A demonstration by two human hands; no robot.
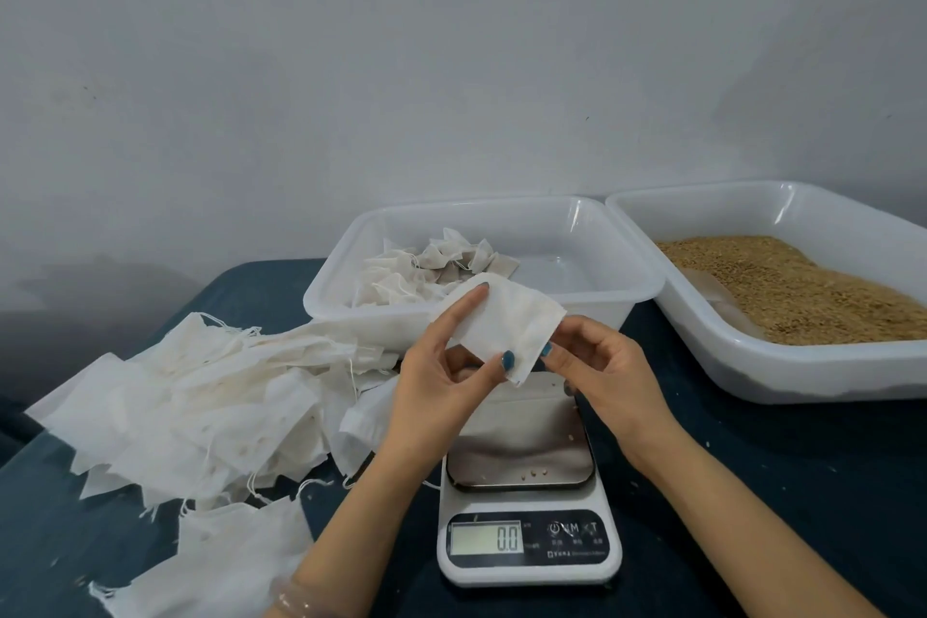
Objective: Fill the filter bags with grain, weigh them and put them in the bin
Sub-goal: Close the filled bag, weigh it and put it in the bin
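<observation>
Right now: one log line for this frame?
step: empty bag over scale | left hand: pinches bag | right hand: pinches bag | scale: 0.0 | bin: filled bags

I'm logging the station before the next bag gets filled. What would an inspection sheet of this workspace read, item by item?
Surface: dark blue table cover, a few pale specks scattered on it.
Job's things: flat filter bag held above the scale, which reads 0.0; filled bags in the middle bin; grain in the right tray.
Clutter: pile of empty bags at left; stray grains on the scale plate.
Grippers: left hand and right hand both pinch the filter bag.
Cables: nothing seen.
Surroundings: plain grey wall behind the table.
</observation>
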